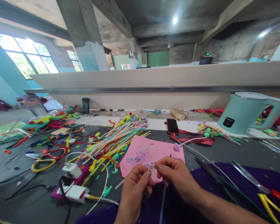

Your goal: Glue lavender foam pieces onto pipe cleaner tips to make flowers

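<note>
My left hand point(140, 180) pinches a small pale purple fuzzy piece point(150, 166) over the near part of a pink sheet point(130, 149). Just to its right, my right hand point(169, 169) is closed, its fingertips by the same piece; what they grip is too small to make out. A thin pale stem passes beside my hands. Short purple bits point(140, 156) lie scattered on the sheet's left half, and a purple fuzzy flower point(176, 147) with a pale stem rests at its upper right corner.
Bundled coloured stems point(116, 140) lie left of the sheet, with scissors point(44, 165) and a charger point(72, 170) with cables further left. Behind are a phone point(172, 126) and a mint kettle point(245, 113). Pliers point(207, 168) and red-and-yellow-handled tools lie at the right on dark purple cloth point(224, 174).
</note>
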### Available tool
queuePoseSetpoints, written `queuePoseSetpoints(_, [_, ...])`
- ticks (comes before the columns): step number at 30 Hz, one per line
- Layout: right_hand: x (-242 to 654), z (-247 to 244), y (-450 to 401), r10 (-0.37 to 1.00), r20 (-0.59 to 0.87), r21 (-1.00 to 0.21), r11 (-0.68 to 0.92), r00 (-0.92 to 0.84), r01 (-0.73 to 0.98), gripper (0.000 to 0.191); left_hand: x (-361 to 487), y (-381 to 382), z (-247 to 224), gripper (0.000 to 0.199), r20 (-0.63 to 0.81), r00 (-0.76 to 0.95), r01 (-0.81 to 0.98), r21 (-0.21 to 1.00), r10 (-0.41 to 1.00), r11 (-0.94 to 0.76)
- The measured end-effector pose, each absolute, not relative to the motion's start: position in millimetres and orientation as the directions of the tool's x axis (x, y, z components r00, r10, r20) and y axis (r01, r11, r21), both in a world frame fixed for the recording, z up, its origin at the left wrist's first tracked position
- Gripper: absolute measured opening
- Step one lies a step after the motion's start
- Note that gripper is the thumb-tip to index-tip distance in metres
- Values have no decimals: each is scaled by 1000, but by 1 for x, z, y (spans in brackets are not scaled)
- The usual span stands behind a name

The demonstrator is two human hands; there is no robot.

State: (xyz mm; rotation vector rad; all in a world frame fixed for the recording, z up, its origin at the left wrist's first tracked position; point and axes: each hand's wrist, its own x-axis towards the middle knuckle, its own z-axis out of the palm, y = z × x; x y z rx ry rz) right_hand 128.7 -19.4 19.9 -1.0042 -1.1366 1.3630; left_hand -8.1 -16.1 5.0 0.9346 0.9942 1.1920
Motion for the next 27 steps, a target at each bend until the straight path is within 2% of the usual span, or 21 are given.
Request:
queuePoseSetpoints(6, [133, 18, -17, 995, 81, -993, 75, -61, -96, 11, -10, -17, 6, 18, -78, 94, -169, 981, 992, 93])
queuePoseSetpoints(14, [132, 20, -17, 995, 90, -996, 90, -39, -18, 12, -10, -16, 2, 16, 4, 126, 14, 1000, 992, -6])
queuePoseSetpoints(27, [128, 14, -18, 993, -21, -974, -46, -112, -223, 19, -8, -20, 7, 17, -24, 101, -75, 997, 995, 32])
